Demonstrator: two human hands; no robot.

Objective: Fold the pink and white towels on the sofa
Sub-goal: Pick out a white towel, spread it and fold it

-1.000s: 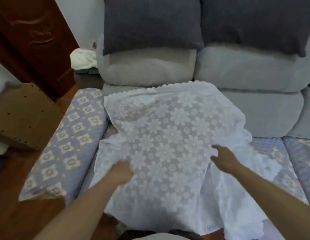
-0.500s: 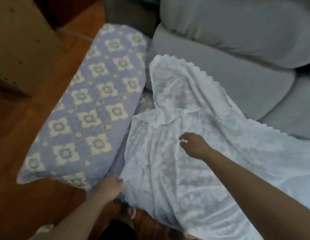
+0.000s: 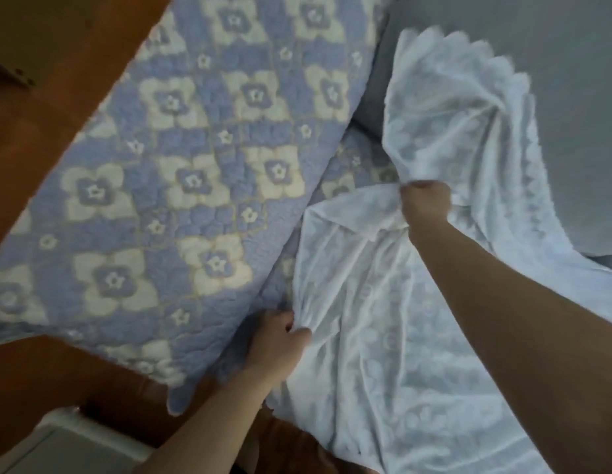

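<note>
Head view, change: a second ago the white towel [image 3: 383,319] lay spread flat over the seat with both hands resting on its middle; now it is bunched and creased, and the view has swung down and left to its left edge.
Head view, left hand: the left hand [image 3: 279,340] has dropped from the middle of the cloth to the near left edge, down by the front of the seat, right against the blue floral cover [image 3: 181,186].
Head view, right hand: the right hand [image 3: 424,203] has crossed over to the far left part of the cloth, just in front of the grey back cushion [image 3: 554,97].
Meaning for the task: my read is that the smoothing is over and the first fold is starting, with the left side gathered to be carried across; nothing is folded yet.
Left grip: fingers curled tight, pinching a gathered bunch of the towel's edge.
Right grip: a closed fist clamped on a pulled-up ridge of fabric, creases fanning out from it.
Towel location: on the sofa seat, scalloped far edge riding up the grey cushion, near edge hanging over the front.
Pink towel: not in view.
</note>
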